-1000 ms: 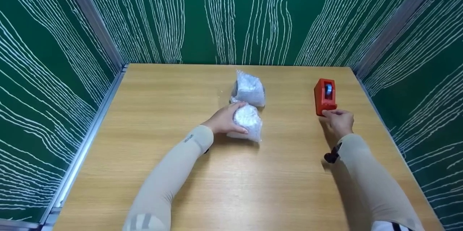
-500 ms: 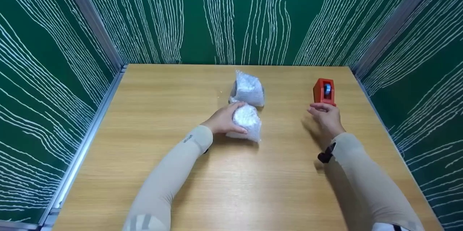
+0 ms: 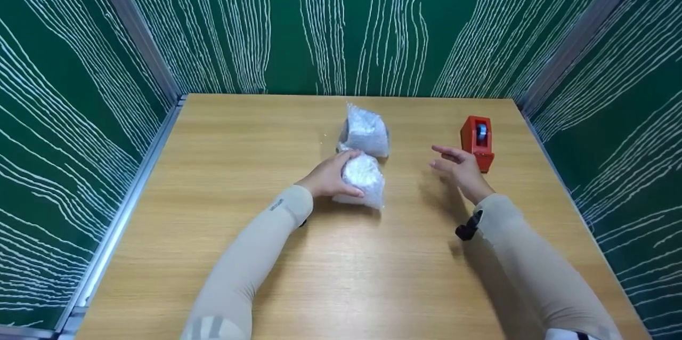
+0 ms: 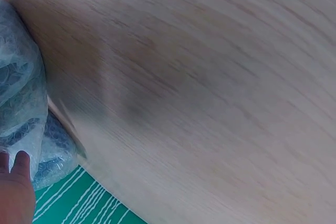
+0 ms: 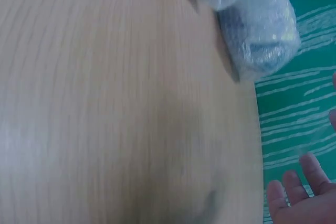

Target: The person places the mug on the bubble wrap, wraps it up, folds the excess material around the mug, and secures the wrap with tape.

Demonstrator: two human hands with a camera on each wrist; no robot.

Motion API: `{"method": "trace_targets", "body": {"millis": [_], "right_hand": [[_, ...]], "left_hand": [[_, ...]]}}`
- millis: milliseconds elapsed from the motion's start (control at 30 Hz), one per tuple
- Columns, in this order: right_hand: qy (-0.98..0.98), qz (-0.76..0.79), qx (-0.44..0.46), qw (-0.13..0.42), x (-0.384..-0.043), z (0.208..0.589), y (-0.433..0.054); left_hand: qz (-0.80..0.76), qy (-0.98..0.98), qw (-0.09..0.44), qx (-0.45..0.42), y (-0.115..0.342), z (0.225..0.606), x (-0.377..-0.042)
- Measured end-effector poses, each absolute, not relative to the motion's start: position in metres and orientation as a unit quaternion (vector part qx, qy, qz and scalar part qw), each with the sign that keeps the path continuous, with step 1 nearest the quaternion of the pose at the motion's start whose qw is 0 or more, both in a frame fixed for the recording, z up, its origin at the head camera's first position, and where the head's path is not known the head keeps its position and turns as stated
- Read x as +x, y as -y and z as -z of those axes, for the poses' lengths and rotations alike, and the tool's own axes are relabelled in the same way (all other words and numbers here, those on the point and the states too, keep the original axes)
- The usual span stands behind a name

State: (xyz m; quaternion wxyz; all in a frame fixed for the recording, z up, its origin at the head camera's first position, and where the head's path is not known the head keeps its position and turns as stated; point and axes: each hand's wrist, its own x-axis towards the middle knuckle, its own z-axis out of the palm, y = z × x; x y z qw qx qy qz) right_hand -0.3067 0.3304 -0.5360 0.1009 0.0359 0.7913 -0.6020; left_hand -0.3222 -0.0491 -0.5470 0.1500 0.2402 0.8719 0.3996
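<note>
My left hand (image 3: 331, 175) grips the nearer bubble-wrapped bundle (image 3: 364, 173) from its left side, with the thumb in front and fingers behind. What lies inside the wrap is hidden. Behind it and touching or nearly so stands another bubble-wrapped bundle (image 3: 366, 131). In the left wrist view, fingers (image 4: 20, 169) lie against the wrap. My right hand (image 3: 461, 170) hovers above the table, just left of a red tape dispenser (image 3: 476, 140). Its fingers (image 5: 295, 187) are spread and fairly straight. Whether a bit of clear tape clings to them is too faint to tell.
The wooden table (image 3: 240, 137) carries both bundles and the dispenser. Green panels (image 3: 290, 25) with white wavy lines rise at its back and sides, joined by grey metal posts (image 3: 136, 25).
My right hand has left the front end of the tape dispenser and moved left, its fingers spreading from a pinch. The left hand and both bundles have stayed put.
</note>
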Motion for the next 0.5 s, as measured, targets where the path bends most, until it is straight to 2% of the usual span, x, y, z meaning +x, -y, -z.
{"method": "trace_targets", "body": {"millis": [267,500], "right_hand": [[-0.766,0.632,-0.028,0.113,-0.302,0.530,-0.311],[-0.730,0.669,-0.031,0.139,-0.300,0.525,-0.291]], "left_hand": [[-0.398,-0.869,0.146,0.254,0.049,0.551,-0.326],[-0.388,-0.871,0.142,0.264,0.049,0.553,-0.326]]}}
